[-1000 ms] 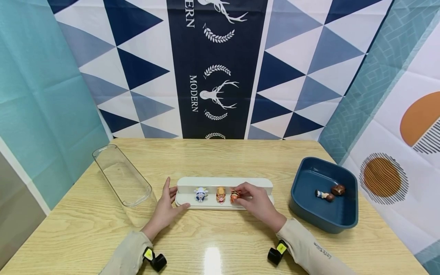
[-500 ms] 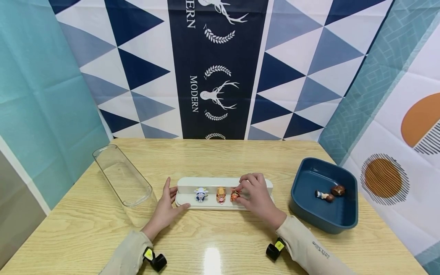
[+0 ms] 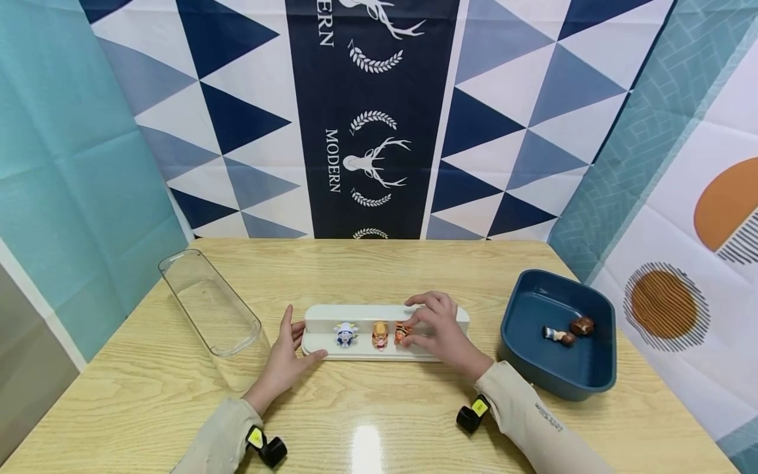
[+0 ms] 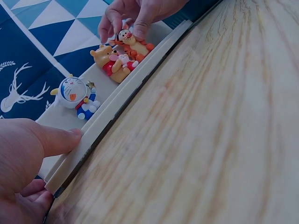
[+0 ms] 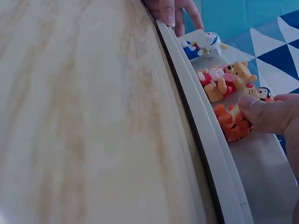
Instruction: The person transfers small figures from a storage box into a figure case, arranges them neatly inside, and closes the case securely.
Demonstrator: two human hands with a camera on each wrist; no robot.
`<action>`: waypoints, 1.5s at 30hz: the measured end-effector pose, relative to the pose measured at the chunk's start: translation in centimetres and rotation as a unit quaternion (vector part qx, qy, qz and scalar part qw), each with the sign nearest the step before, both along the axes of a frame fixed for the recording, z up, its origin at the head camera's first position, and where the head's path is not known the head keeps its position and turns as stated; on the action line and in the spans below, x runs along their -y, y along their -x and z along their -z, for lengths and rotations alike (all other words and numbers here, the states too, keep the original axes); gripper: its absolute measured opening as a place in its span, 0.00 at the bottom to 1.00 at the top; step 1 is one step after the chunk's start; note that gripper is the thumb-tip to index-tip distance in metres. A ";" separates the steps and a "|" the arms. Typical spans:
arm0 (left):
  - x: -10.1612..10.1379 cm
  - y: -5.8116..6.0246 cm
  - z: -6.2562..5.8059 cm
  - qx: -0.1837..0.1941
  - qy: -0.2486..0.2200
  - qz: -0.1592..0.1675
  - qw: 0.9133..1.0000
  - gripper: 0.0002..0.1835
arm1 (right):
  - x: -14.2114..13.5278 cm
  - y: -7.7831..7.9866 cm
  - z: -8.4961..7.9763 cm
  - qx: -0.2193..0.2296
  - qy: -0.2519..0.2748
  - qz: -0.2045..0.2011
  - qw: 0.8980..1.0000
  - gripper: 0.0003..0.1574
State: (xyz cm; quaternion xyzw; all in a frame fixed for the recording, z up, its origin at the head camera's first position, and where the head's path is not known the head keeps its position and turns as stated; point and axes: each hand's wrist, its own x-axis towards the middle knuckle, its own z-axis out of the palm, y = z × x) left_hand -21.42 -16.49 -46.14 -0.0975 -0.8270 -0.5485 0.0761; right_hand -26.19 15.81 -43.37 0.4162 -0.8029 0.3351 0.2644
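Note:
A long white display stand [image 3: 364, 342] with a raised back step lies across the middle of the table. My left hand [image 3: 285, 363] holds its left end, thumb on the front edge and fingers round the end. Toward the right of the stand, my right hand [image 3: 445, 334] pinches an orange striped tiger figurine [image 5: 233, 123] between thumb and fingers. The tiger stands close beside a yellow bear figurine [image 4: 114, 70] hugging a small pink piglet. Further left on the stand is a blue-and-white cat figurine [image 3: 345, 334], with a gap between it and the bear.
To the left a clear plastic cover [image 3: 213, 306] lies on the wooden table [image 3: 331, 421]. At the right stands a deep blue bin [image 3: 535, 375] holding a brown-haired figurine [image 3: 558, 336] and a round brown piece [image 3: 583, 326]. Patterned cloth hangs behind the table.
The tiger figurine has shifted slightly left, closer to the bear, with my right hand on it. My right fingers have risen a little at the back. My left hand has stayed put.

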 end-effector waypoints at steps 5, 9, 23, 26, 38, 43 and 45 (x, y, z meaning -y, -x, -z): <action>0.1 0.0 0.1 -0.004 0.000 0.002 1.000 0.59 | -0.1 0.0 -0.3 0.025 -0.001 -0.009 1.000 0.20; 0.1 0.1 0.2 0.004 -0.002 0.002 1.000 0.59 | -0.3 0.1 -0.5 0.032 -0.004 -0.010 0.999 0.19; 0.1 0.1 0.3 0.005 0.002 0.002 1.000 0.60 | -0.3 0.3 -0.4 0.012 -0.012 -0.021 1.000 0.20; 0.1 0.1 0.3 0.007 0.000 0.001 1.000 0.59 | -0.3 0.3 -0.4 -0.005 -0.023 -0.017 1.000 0.20; 0.0 0.0 0.1 0.008 -0.001 0.003 1.000 0.59 | -0.6 -0.4 -1.6 -0.058 -0.103 0.011 0.993 0.19; 0.1 0.0 0.1 0.007 -0.002 0.003 1.000 0.59 | -0.7 -0.7 -2.8 -0.067 -0.129 0.020 0.989 0.20; 0.1 0.0 0.0 0.007 -0.001 0.003 1.000 0.59 | -0.8 -0.9 -3.3 -0.074 -0.140 0.023 0.987 0.20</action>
